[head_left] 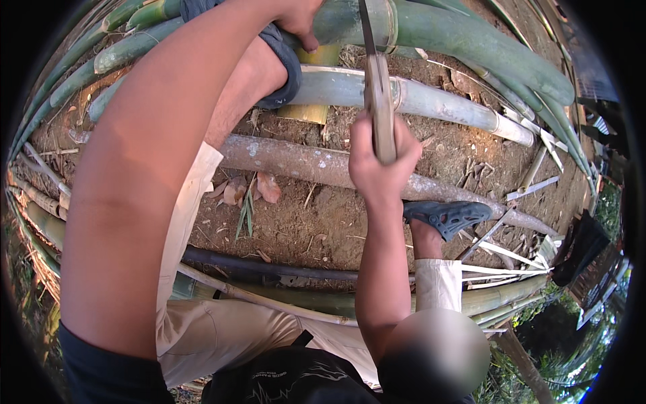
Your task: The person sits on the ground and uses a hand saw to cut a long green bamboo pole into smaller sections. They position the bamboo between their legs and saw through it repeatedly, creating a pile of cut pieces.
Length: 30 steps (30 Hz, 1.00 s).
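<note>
A thick green bamboo pole lies across the top of the view. My left hand grips it at the upper edge, thumb pointing down; its other fingers are mostly out of view. My right hand is wrapped around the wooden handle of a saw. The saw's narrow dark blade lies across the pole, close to a node ring; teeth cannot be made out. Below it, a paler bamboo pole rests across a short yellowish bamboo piece.
My left foot in a dark clog is beside the poles; the other clog stands on soil. A thin brown log crosses the ground. More bamboo poles lie at upper left, and split strips lie at right.
</note>
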Each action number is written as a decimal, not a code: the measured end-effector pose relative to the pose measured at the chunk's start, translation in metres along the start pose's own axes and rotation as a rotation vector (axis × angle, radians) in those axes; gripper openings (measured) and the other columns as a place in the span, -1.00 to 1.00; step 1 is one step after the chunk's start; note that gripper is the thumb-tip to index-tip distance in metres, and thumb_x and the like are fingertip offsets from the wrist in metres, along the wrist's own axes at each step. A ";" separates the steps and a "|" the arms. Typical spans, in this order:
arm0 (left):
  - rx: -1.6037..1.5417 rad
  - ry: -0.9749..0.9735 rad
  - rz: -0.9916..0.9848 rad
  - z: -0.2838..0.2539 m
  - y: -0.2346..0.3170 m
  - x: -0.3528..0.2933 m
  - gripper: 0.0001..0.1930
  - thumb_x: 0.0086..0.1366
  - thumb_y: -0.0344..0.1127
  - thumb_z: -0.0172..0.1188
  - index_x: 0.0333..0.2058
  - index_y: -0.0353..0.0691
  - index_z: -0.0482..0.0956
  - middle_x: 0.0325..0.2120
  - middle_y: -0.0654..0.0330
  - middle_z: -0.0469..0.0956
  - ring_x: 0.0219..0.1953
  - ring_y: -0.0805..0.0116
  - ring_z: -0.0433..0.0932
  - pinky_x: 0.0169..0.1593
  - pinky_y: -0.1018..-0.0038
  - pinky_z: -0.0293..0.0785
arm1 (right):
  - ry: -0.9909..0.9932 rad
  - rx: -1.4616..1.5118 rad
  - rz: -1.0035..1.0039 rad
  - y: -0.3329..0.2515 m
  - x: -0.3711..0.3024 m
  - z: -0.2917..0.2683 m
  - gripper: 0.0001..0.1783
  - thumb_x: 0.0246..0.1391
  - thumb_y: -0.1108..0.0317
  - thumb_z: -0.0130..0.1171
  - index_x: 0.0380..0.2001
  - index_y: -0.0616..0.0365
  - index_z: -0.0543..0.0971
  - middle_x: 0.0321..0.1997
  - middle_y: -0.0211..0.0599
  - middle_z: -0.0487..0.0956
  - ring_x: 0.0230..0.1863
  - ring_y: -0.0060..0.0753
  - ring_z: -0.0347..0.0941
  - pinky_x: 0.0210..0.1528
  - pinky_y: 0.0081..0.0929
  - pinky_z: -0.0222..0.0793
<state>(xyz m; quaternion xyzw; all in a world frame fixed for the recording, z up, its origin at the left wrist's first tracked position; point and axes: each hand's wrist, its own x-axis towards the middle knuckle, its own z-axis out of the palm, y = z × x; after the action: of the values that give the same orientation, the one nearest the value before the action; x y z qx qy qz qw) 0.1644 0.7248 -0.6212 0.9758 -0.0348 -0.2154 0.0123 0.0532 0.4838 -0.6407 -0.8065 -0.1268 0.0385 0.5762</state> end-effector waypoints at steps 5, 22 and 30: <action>0.030 -0.040 -0.012 -0.001 -0.009 -0.001 -0.37 -0.25 0.20 0.55 -0.41 -0.30 0.73 -0.33 -0.09 0.69 -0.22 0.02 0.69 -0.11 0.21 0.61 | -0.101 -0.167 -0.001 -0.009 -0.090 -0.040 -0.88 0.09 0.56 0.12 -0.37 0.38 0.63 -0.64 -0.45 0.50 -0.61 -0.72 0.38 -0.56 -0.64 0.31; 0.035 0.012 -0.078 -0.004 -0.017 0.003 -0.34 -0.25 0.22 0.54 -0.39 -0.32 0.73 -0.29 -0.11 0.69 -0.18 0.00 0.68 -0.07 0.22 0.59 | 0.001 -0.058 -0.016 0.001 -0.043 -0.002 -0.83 0.10 0.48 0.19 -0.56 0.27 0.54 -0.69 -0.48 0.46 -0.62 -0.73 0.35 -0.58 -0.60 0.26; 0.043 -0.071 0.003 -0.006 -0.008 0.003 -0.31 -0.26 0.23 0.54 -0.39 -0.37 0.72 -0.29 -0.16 0.67 -0.18 -0.01 0.68 -0.06 0.24 0.59 | -0.074 -0.109 0.015 -0.015 -0.073 -0.030 -0.86 0.00 0.48 0.21 -0.38 0.35 0.65 -0.68 -0.23 0.56 -0.62 -0.60 0.56 -0.51 -0.54 0.47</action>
<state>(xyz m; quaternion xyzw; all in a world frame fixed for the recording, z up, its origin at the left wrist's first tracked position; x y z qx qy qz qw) 0.1703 0.7325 -0.6180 0.9675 -0.0413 -0.2492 -0.0094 -0.0138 0.4429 -0.6233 -0.8357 -0.1436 0.0657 0.5260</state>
